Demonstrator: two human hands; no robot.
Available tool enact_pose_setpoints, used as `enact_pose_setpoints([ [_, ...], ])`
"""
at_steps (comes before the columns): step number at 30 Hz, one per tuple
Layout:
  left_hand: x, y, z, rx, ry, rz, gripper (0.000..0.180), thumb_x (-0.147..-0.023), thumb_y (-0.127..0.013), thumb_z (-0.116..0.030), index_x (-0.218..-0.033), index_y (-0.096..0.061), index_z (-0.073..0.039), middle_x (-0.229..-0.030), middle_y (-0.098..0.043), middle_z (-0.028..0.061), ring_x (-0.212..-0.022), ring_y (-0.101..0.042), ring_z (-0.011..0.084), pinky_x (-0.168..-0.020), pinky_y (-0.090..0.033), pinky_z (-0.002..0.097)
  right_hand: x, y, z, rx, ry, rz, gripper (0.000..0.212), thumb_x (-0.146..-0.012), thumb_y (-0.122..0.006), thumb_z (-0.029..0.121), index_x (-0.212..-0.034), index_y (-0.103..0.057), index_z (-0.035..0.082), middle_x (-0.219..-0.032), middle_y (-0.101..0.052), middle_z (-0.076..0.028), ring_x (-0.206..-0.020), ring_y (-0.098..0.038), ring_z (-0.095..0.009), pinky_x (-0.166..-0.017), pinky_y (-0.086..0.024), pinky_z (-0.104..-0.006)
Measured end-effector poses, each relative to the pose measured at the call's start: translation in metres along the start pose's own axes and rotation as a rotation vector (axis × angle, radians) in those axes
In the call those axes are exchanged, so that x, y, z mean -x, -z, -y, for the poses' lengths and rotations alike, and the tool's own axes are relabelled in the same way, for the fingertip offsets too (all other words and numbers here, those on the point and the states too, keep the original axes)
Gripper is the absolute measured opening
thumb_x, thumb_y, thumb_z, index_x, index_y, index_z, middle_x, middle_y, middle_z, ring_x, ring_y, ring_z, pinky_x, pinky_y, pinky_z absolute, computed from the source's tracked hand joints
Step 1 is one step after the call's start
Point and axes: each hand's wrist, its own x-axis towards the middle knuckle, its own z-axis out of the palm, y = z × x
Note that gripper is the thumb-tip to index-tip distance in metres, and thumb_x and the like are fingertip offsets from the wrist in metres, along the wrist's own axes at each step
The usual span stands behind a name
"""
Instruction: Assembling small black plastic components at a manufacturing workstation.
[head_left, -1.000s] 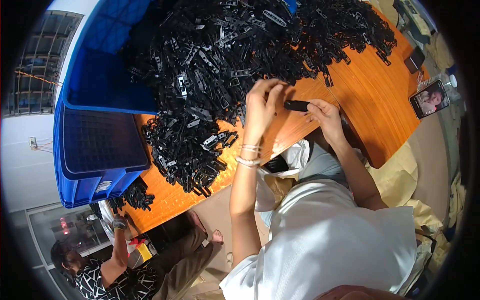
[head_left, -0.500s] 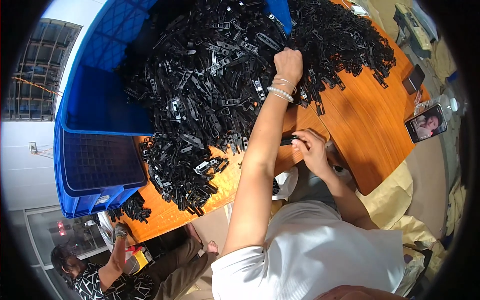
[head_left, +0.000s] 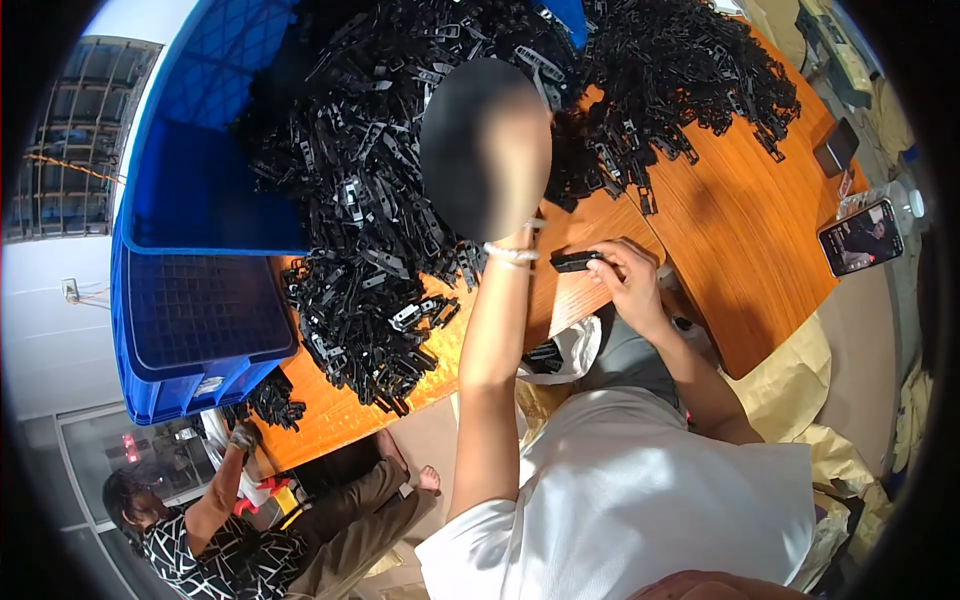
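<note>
My left hand (head_left: 515, 150), with a beaded bracelet at its wrist, reaches over a big pile of long black plastic pieces (head_left: 380, 160). A dark blurred oval covers its fingers, so I cannot make out whether they hold anything. Nearer to me, above the table edge, my right hand (head_left: 630, 285) pinches one small black plastic piece (head_left: 573, 262) between thumb and fingers. A second heap of black pieces (head_left: 690, 80) spreads over the wooden table (head_left: 740, 240) at the far right.
A blue crate (head_left: 190, 190) lies tipped at the left, above another blue crate (head_left: 200, 310). A white bag (head_left: 575, 350) with black pieces hangs at the table edge. A phone (head_left: 860, 238) and a clear bottle (head_left: 895, 200) are at the right. A person (head_left: 215, 520) works at lower left.
My left hand has moved left and nearer, from the far heap's edge to over the main pile. My right hand holds its black piece slightly higher, with more of it showing.
</note>
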Motion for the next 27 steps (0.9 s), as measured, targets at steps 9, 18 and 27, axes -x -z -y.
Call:
enact_pose_setpoints([
  [9, 0.078, 0.083, -0.023, 0.840, 0.588, 0.390, 0.021, -0.079, -0.038, 0.001, -0.093, -0.053, 0.007, -0.083, -0.059, 0.0180, -0.067, -0.058, 0.0200, -0.061, -0.048, 0.0283, -0.004, 0.022, 0.036, -0.289, -0.050, 0.018, 0.018, -0.080, -0.047, -0.002, -0.097, -0.051, -0.006, -0.076, -0.059, -0.010, -0.067, -0.059, -0.014, -0.064, -0.047, -0.0240],
  [18, 0.126, 0.095, -0.049, 0.353, 0.433, 0.598, 0.022, -0.083, -0.052, -0.013, -0.094, -0.057, 0.005, -0.068, -0.059, 0.0049, -0.055, -0.052, 0.0078, -0.052, -0.043, 0.0205, 0.000, 0.000, 0.056, -0.189, 0.133, 0.173, 0.022, -0.077, -0.047, -0.010, -0.099, -0.050, -0.006, -0.085, -0.057, -0.010, -0.074, -0.059, -0.014, -0.068, -0.048, -0.0229],
  [27, 0.157, 0.106, -0.066, -0.135, 0.187, 0.421, 0.034, -0.071, -0.063, -0.011, -0.100, -0.052, 0.004, -0.073, -0.058, 0.0201, -0.062, -0.058, 0.0258, -0.058, -0.045, 0.0299, 0.016, -0.008, 0.056, -0.066, 0.171, 0.202, 0.024, -0.076, -0.049, -0.010, -0.099, -0.050, -0.006, -0.094, -0.053, -0.010, -0.076, -0.058, -0.013, -0.066, -0.046, -0.0204],
])
